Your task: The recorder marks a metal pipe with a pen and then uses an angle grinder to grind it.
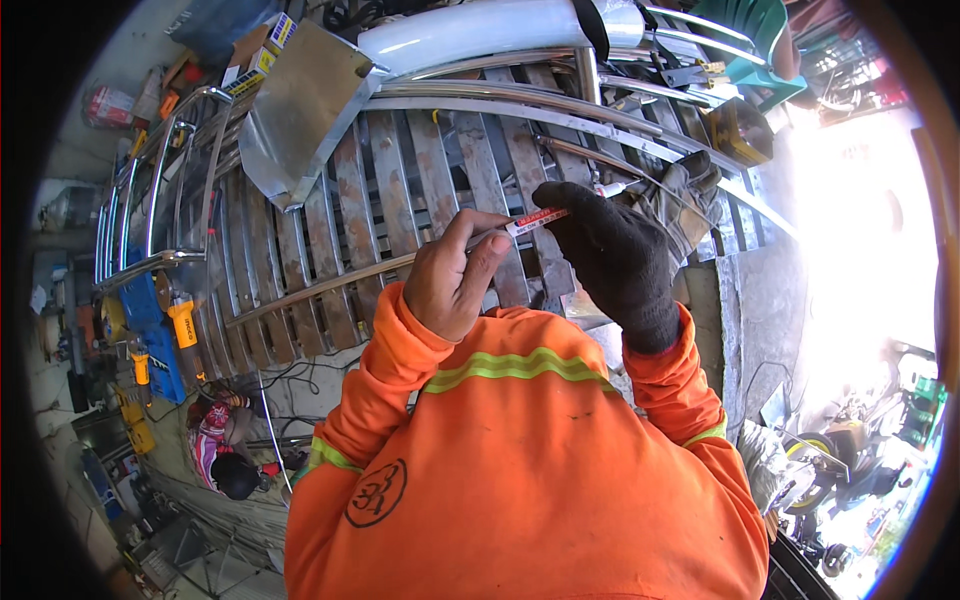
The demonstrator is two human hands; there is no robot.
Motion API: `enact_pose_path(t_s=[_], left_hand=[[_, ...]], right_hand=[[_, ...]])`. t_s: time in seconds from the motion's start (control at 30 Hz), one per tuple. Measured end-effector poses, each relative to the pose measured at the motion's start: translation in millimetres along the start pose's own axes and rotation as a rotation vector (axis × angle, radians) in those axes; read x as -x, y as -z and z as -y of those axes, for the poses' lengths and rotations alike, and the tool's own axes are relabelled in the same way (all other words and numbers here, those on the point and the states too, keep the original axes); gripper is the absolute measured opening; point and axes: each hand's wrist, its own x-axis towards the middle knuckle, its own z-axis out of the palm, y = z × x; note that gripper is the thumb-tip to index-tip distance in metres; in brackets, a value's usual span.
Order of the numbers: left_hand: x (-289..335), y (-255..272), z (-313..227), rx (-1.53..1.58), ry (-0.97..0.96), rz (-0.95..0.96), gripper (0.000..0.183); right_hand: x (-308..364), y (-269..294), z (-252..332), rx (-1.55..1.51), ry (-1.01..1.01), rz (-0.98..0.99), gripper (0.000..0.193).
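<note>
A red and white marker (537,220) is held level in front of my chest. Its white end is pinched between the thumb and fingers of my bare left hand (452,275). On the red end are the fingertips of my right hand (615,260), which wears a black knit glove. Below the hands lies a slatted metal bench (345,190). A long thin strip (335,287) crosses the slats and passes behind my left hand. Beyond my right hand rest a worn grey work glove (685,205) and a small white tube (612,188), partly hidden by the black glove.
Bent shiny tubes (500,93), a folded sheet-metal piece (305,115) and a plastic-wrapped roll (480,38) lie across the bench's far side. A chromed tube frame (160,190) stands left, near yellow power tools (183,322). Another person (228,450) crouches at lower left.
</note>
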Motion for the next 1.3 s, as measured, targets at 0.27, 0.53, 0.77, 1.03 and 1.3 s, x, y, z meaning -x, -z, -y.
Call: enact_pose_path(t_s=[0.27,0.53,0.77,1.03,1.3], left_hand=[[-16,-4,32,0.057,-0.042,0.178,0.060],[10,-3,181,-0.534,-0.188,-0.125,0.023],[12,-46,193,-0.589,-0.265,-0.339,0.013],[35,-50,188,-0.693,-0.140,-0.332,0.018],[17,-60,198,-0.690,-0.216,-0.268,0.024]], right_hand=[[7,-8,-41,0.132,-0.060,-0.387,0.026],[69,-28,-99,0.150,-0.075,0.020,0.038],[130,-57,-190,0.093,-0.189,-0.051,0.051],[119,-68,-163,0.559,-0.007,0.041,0.043],[113,-75,-162,0.579,0.105,-0.037,0.036]])
